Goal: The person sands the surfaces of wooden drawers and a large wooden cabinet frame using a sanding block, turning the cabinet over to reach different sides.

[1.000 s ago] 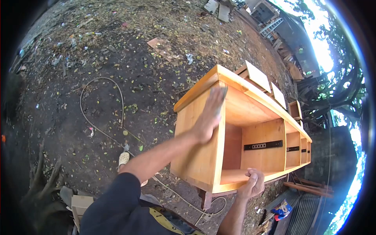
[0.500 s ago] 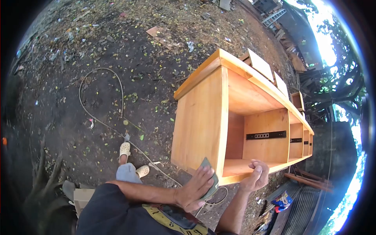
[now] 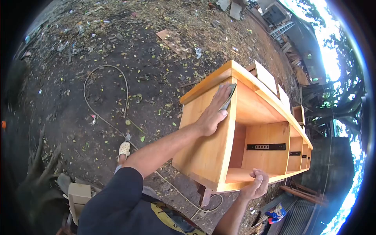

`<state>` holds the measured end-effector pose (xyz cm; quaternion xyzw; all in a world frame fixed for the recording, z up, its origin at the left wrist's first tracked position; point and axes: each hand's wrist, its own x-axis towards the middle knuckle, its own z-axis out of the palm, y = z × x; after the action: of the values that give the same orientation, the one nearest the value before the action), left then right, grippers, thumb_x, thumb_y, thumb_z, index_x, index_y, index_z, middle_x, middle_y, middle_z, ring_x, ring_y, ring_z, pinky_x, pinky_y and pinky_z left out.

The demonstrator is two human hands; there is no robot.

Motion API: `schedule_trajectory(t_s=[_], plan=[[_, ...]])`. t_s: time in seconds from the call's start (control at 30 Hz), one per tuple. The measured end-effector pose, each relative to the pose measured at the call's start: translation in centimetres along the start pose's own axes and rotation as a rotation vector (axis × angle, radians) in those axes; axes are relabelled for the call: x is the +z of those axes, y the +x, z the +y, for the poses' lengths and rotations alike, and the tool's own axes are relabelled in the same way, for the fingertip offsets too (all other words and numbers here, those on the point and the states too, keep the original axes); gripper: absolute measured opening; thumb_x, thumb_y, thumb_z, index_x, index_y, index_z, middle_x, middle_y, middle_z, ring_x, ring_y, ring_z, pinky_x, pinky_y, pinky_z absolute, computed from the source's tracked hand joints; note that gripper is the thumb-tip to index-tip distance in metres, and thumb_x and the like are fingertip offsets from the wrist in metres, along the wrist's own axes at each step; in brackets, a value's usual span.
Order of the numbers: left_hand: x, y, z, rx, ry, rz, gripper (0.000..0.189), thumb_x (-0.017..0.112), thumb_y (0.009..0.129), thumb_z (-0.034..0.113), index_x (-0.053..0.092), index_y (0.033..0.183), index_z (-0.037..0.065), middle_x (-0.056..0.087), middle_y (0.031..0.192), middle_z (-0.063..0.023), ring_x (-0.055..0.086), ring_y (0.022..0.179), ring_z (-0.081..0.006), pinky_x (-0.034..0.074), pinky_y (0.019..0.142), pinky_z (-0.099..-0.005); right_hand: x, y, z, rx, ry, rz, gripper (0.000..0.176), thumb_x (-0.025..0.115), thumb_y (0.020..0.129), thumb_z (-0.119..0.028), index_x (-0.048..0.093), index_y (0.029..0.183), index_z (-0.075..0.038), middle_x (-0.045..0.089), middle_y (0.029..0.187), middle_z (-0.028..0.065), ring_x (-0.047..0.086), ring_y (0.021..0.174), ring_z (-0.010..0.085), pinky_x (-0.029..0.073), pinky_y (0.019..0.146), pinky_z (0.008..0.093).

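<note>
Since half a second ago, our left hand (image 3: 213, 113) has swept from the lower near corner of the cabinet (image 3: 203, 149) up to the top of its side panel, taking the sanding pad (image 3: 230, 95) with it. Our right hand (image 3: 257, 186) has stayed at the cabinet's lower front edge.

The left grip is spread flat, with the fingers stretched out and together. It pins the dark pad against the side panel, just under the cabinet's top board and right at its front edge (the pad pokes out past our fingertips). The forearm runs along the panel from the dark sleeve at the bottom.

The right grip is curled tight, fingers folded in and thumb on top. It is clamped on the front lip of the cabinet's bottom board, at the first open compartment.

The cabinet is a long piece of orange-toned wood with its open front turned towards our right side. A black drawer slide (image 3: 266, 147) is fixed to the back wall of that first compartment, and more compartments follow along the cabinet's length. Loose wooden panels (image 3: 266, 76) lean just behind the cabinet's far side.

On the dirt beside the side panel a pale cord (image 3: 105, 70) loops across the ground. Our sandalled foot (image 3: 124, 149) stands near the cabinet's lower corner.
</note>
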<state>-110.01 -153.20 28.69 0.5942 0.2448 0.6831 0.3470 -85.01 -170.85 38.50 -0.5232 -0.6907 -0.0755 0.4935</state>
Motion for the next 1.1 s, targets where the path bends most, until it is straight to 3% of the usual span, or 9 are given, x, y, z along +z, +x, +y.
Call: schedule_trajectory(t_s=[0.13,0.23,0.37,0.43,0.5,0.53,0.63,0.87,1.1], plan=[[-0.3,-0.4,-2.6,-0.034,0.018,0.051,0.084,0.041,0.099,0.026,0.011,0.172,-0.003,0.006,0.182,-0.0222,0.000,0.168,-0.0404,0.004,0.136,-0.0489,0.0,0.1,0.0,-0.013,-0.007,-0.005,0.031,0.051,0.106,-0.019,0.068,0.093,0.003,0.073,0.087,0.0150,0.062,0.070,0.0181,0.053,0.071,0.0351],[-0.6,-3.2,-5.1,-0.191,-0.022,0.106,0.084,0.042,0.099,0.024,0.012,0.173,-0.002,0.007,0.182,-0.0215,0.001,0.169,-0.0382,0.005,0.136,-0.0465,0.2,0.2,-0.4,0.018,-0.074,0.001,0.037,0.052,0.106,-0.026,0.068,0.089,0.002,0.067,0.074,0.0119,0.067,0.071,0.0275,0.056,0.070,0.0426],[-1.7,-9.9,-12.0,-0.535,-0.018,0.150,0.082,0.044,0.100,0.024,0.014,0.174,0.004,0.011,0.182,-0.0199,0.008,0.169,-0.0331,0.010,0.135,-0.0395,0.1,0.1,-0.3,0.003,-0.021,-0.026,0.033,0.052,0.106,-0.021,0.068,0.092,0.003,0.072,0.087,0.0144,0.062,0.072,0.0195,0.052,0.072,0.0363],[-1.3,-14.3,-18.4,-0.731,-0.053,0.258,0.069,0.044,0.104,0.031,0.035,0.163,-0.003,0.044,0.163,-0.0208,0.039,0.152,-0.0312,0.028,0.125,-0.0400,0.1,0.1,-0.7,0.007,-0.047,-0.029,0.033,0.052,0.106,-0.022,0.068,0.092,0.003,0.071,0.086,0.0136,0.062,0.073,0.0198,0.052,0.073,0.0366],[-1.2,-17.2,-22.4,-0.900,-0.111,0.340,0.063,0.044,0.107,0.035,0.050,0.153,-0.007,0.063,0.148,-0.0201,0.056,0.140,-0.0294,0.038,0.119,-0.0404,0.0,0.2,-0.6,0.002,-0.060,-0.033,0.033,0.051,0.107,-0.022,0.068,0.092,0.003,0.070,0.085,0.0128,0.062,0.074,0.0201,0.052,0.073,0.0368],[-1.5,-17.7,-22.4,-0.975,-0.152,0.369,0.060,0.044,0.107,0.035,0.054,0.149,-0.007,0.066,0.143,-0.0190,0.058,0.137,-0.0286,0.040,0.117,-0.0407,-0.1,0.1,-0.5,-0.003,-0.059,-0.038,0.033,0.051,0.107,-0.022,0.068,0.092,0.003,0.069,0.084,0.0124,0.062,0.074,0.0203,0.052,0.074,0.0368],[-2.6,-17.7,-22.6,-1.049,-0.266,0.221,0.079,0.041,0.102,0.029,0.017,0.174,0.006,0.014,0.182,-0.0186,0.013,0.168,-0.0296,0.014,0.134,-0.0357,-0.2,0.2,-0.4,-0.001,-0.048,-0.041,0.033,0.051,0.107,-0.022,0.068,0.092,0.003,0.068,0.082,0.0117,0.062,0.075,0.0209,0.052,0.074,0.0367],[-0.1,-9.5,-13.5,-0.515,0.044,0.179,0.079,0.040,0.100,0.020,0.014,0.173,0.001,0.007,0.182,-0.0212,0.003,0.169,-0.0357,0.005,0.136,-0.0417,-0.2,0.2,-0.7,0.004,-0.049,-0.037,0.034,0.051,0.107,-0.023,0.067,0.092,0.003,0.069,0.082,0.0122,0.063,0.075,0.0215,0.052,0.074,0.0368],[1.7,2.3,2.5,-0.073,0.090,0.089,0.087,0.045,0.097,0.022,0.009,0.173,0.001,0.004,0.181,-0.0255,-0.003,0.168,-0.0426,-0.001,0.136,-0.0502,0.0,0.2,-0.7,0.023,-0.074,-0.026,0.034,0.051,0.106,-0.024,0.068,0.091,0.001,0.070,0.077,0.0132,0.066,0.071,0.0251,0.054,0.068,0.0401]])
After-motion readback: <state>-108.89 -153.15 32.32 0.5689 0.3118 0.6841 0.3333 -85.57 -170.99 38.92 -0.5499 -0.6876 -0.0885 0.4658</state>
